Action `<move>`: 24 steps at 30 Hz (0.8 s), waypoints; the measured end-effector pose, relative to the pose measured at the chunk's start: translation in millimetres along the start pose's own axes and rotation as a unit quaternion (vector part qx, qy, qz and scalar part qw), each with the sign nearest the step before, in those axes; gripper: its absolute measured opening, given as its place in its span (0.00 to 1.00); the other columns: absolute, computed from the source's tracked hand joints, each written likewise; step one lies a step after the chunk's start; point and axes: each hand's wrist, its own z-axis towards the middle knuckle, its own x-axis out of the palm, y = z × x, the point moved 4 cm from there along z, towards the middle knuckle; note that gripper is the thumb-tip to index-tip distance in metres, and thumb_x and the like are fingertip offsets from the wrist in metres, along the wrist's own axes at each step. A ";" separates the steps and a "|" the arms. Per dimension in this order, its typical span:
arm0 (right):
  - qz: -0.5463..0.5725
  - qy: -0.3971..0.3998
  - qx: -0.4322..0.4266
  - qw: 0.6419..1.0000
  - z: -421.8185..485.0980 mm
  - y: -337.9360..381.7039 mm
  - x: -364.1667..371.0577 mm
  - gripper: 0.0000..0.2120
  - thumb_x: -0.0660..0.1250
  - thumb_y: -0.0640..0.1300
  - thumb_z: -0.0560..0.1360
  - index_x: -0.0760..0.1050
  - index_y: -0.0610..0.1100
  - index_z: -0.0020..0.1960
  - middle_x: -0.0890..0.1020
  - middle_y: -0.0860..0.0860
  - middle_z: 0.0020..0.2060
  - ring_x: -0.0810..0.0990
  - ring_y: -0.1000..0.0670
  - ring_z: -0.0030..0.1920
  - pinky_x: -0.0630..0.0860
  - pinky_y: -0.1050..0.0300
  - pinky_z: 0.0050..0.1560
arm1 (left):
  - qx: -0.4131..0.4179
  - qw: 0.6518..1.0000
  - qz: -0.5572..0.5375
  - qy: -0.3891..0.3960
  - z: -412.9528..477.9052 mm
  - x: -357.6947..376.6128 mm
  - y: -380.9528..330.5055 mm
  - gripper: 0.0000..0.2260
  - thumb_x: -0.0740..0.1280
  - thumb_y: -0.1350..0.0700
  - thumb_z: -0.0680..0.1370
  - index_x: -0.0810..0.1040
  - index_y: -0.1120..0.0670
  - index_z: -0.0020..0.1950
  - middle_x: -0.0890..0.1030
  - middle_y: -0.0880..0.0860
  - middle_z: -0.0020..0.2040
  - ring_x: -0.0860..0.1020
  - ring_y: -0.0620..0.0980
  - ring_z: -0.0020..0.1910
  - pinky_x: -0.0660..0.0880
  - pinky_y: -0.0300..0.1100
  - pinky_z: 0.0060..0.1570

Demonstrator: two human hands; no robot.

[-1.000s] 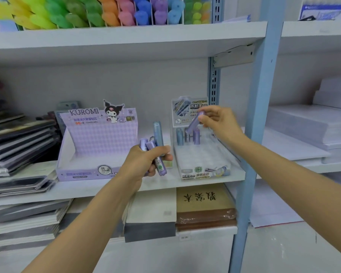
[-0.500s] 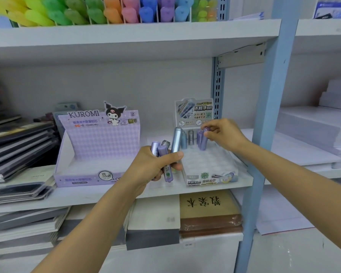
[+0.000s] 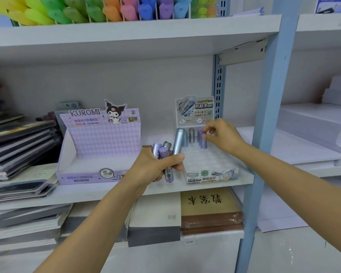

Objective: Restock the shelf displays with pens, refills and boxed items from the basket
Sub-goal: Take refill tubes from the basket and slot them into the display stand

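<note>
Step in hand: filling refill display tray (image 3: 211,170) on shelf (image 3: 106,191). Right hand (image 3: 221,137) pinches lilac refill tube (image 3: 203,142), apparently seated in back row. Left hand (image 3: 156,166) grips spare tubes (image 3: 166,160). Next: release, pick another, align with free socket.

White shelf (image 3: 98,194) with Kuromi box (image 3: 98,154), clear refill tray (image 3: 211,166), perhaps notebooks (image 3: 18,146).

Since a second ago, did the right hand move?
Yes. The right hand came down from beside the display card to the tray's back row, setting in a purple tube.
</note>
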 end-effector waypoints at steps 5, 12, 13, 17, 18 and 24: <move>0.282 0.059 -0.008 0.957 -17.3 40.4 -15.9 0.12 0.66 0.50 0.77 0.78 0.46 0.58 0.82 0.54 0.44 0.79 0.55 0.42 0.76 0.63 0.41 | -0.001 1.000 0.012 0.008 -2.5 5.3 1.3 0.07 0.73 0.53 0.73 0.82 0.56 0.41 0.85 0.54 0.37 0.65 0.43 0.21 0.62 0.33 0.22; 0.409 0.171 -0.020 0.896 -37.8 66.8 -5.6 0.13 0.67 0.38 0.77 0.76 0.38 0.61 0.82 0.53 0.34 0.81 0.57 0.35 0.76 0.65 0.37 | -0.005 1.000 0.018 0.013 -2.8 14.4 0.5 0.09 0.75 0.49 0.71 0.82 0.54 0.41 0.84 0.55 0.34 0.68 0.44 0.21 0.64 0.33 0.21; 0.424 0.144 -0.011 0.894 -35.3 63.6 -9.2 0.13 0.67 0.37 0.77 0.76 0.38 0.61 0.83 0.52 0.36 0.81 0.56 0.36 0.76 0.65 0.39 | -0.008 1.000 0.008 0.010 -2.9 13.5 0.6 0.10 0.75 0.48 0.70 0.81 0.54 0.38 0.83 0.54 0.33 0.68 0.44 0.20 0.63 0.33 0.21; 0.429 0.036 0.024 0.902 -21.4 44.0 -22.1 0.11 0.67 0.34 0.76 0.77 0.42 0.58 0.83 0.43 0.48 0.84 0.49 0.43 0.80 0.59 0.46 | -0.041 0.998 -0.050 0.000 -0.7 5.2 4.6 0.10 0.76 0.55 0.69 0.78 0.58 0.43 0.78 0.56 0.35 0.66 0.45 0.24 0.63 0.34 0.23; 0.414 0.023 0.026 0.910 -18.6 41.3 -21.6 0.11 0.67 0.34 0.76 0.77 0.42 0.58 0.83 0.42 0.49 0.84 0.48 0.44 0.81 0.59 0.47 | -0.049 0.997 -0.061 -0.007 0.4 3.2 6.1 0.09 0.75 0.60 0.70 0.77 0.58 0.45 0.77 0.56 0.36 0.66 0.44 0.24 0.64 0.34 0.23; 0.237 -0.026 0.019 0.971 -6.1 36.5 -0.9 0.11 0.69 0.33 0.75 0.78 0.45 0.55 0.81 0.44 0.48 0.81 0.46 0.48 0.80 0.57 0.53 | -0.058 0.993 -0.101 -0.012 3.2 -1.6 7.1 0.08 0.71 0.68 0.73 0.76 0.59 0.48 0.80 0.56 0.37 0.71 0.42 0.21 0.66 0.31 0.20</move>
